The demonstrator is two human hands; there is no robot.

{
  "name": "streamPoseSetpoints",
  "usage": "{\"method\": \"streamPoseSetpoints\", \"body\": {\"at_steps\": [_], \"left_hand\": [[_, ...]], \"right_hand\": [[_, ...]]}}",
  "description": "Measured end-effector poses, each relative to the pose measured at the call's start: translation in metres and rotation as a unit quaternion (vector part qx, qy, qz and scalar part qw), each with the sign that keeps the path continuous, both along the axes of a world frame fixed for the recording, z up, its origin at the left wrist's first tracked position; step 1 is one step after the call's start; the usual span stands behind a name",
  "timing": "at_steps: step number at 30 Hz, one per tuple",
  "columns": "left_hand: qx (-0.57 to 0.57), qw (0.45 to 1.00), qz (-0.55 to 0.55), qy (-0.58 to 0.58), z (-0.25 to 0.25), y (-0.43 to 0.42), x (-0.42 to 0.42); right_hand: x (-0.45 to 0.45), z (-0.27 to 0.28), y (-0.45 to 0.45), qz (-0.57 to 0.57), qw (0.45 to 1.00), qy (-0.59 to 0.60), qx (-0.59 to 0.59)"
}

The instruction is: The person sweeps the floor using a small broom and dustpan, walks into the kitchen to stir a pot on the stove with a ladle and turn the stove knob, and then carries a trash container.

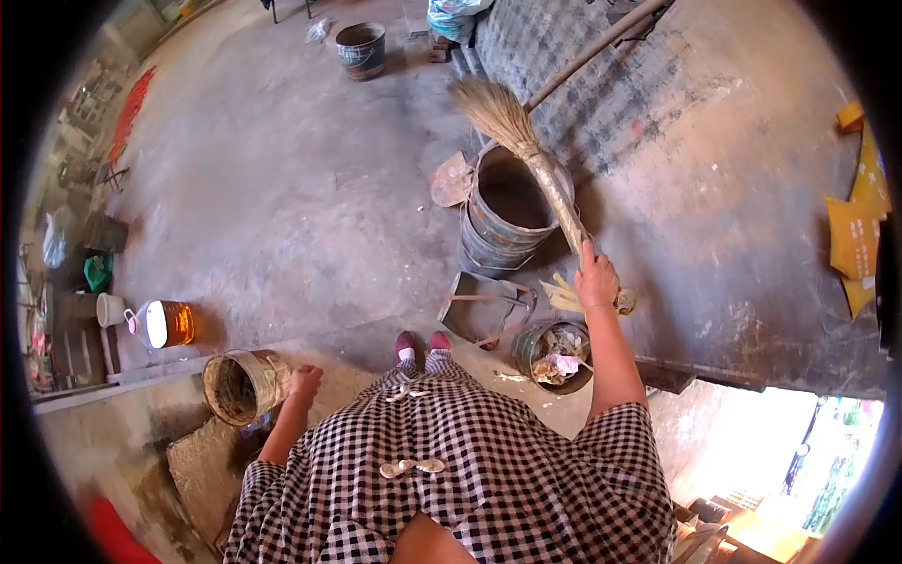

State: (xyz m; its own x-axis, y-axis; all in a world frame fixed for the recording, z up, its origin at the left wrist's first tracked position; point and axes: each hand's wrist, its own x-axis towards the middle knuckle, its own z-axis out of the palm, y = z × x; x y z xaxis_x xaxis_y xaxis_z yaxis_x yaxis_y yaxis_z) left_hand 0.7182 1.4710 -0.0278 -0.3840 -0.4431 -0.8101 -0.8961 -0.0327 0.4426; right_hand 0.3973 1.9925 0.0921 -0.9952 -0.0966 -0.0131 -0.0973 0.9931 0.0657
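My right hand [597, 276] is wrapped round the handle of a straw broom [540, 169]. The bristles point up and away, over a large dark bucket [479, 230]. My left hand [303, 383] hangs low at my side with its fingers curled, and I see nothing in it. Just left of that hand is a dirt-crusted bucket [270, 374] with its mouth showing; I cannot tell whether the hand touches it. Below my right hand, a small bin [522, 355] holds crumpled waste. A dustpan [470, 324] with a handle lies on the floor beside the bin.
A clear jug of amber liquid [174, 324] stands at left near a white tub [110, 310]. Another bucket [362, 52] is farther off. A long wooden pole [597, 52] leans at the back. Yellow packaging [855, 235] lies at right, and a ledge edge [733, 381] runs below it.
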Motion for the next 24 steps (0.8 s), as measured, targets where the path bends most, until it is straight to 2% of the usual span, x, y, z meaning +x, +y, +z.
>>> {"method": "streamPoseSetpoints", "body": {"at_steps": [1, 3, 4, 5, 7, 11, 12, 17, 19, 23, 24], "left_hand": [[-0.001, 1.0, -0.007, -0.006, 0.008, 0.014, -0.004], [-0.059, 0.992, -0.108, -0.029, 0.04, 0.046, -0.01], [-0.082, 0.963, -0.254, 0.037, 0.018, 0.039, 0.006], [-0.1, 0.909, -0.393, 0.098, -0.006, 0.033, 0.022], [-0.101, 0.939, -0.327, -0.023, 0.036, 0.068, 0.0], [-0.086, 0.973, -0.212, -0.039, 0.03, 0.069, 0.005], [-0.094, 0.984, -0.15, -0.029, 0.028, 0.067, 0.008], [-0.117, 0.984, -0.13, -0.024, 0.056, 0.055, -0.004], [-0.126, 0.986, -0.107, -0.011, 0.069, 0.055, -0.006], [-0.116, 0.991, -0.057, -0.016, 0.08, 0.039, -0.004], [-0.098, 0.994, -0.04, -0.019, 0.091, 0.033, -0.007]], "right_hand": [[-0.001, -0.01, 0.001, 0.001, 1.0, 0.003, 0.0], [0.0, -0.037, 0.005, -0.035, 0.999, -0.021, -0.019], [0.003, -0.048, 0.006, -0.053, 0.997, -0.04, -0.024], [0.006, -0.059, 0.008, -0.071, 0.995, -0.061, -0.026], [0.009, -0.076, 0.009, -0.105, 0.989, -0.082, -0.06], [0.009, -0.085, 0.016, -0.118, 0.982, -0.113, -0.097], [0.008, -0.086, 0.016, -0.123, 0.978, -0.136, -0.095], [0.008, -0.022, -0.019, -0.112, 0.989, -0.09, -0.025], [0.009, -0.016, -0.027, -0.086, 0.994, -0.061, -0.004], [0.0, -0.005, -0.069, 0.02, 0.996, 0.065, -0.048], [-0.005, -0.002, -0.089, 0.04, 0.996, 0.053, -0.066]]}}
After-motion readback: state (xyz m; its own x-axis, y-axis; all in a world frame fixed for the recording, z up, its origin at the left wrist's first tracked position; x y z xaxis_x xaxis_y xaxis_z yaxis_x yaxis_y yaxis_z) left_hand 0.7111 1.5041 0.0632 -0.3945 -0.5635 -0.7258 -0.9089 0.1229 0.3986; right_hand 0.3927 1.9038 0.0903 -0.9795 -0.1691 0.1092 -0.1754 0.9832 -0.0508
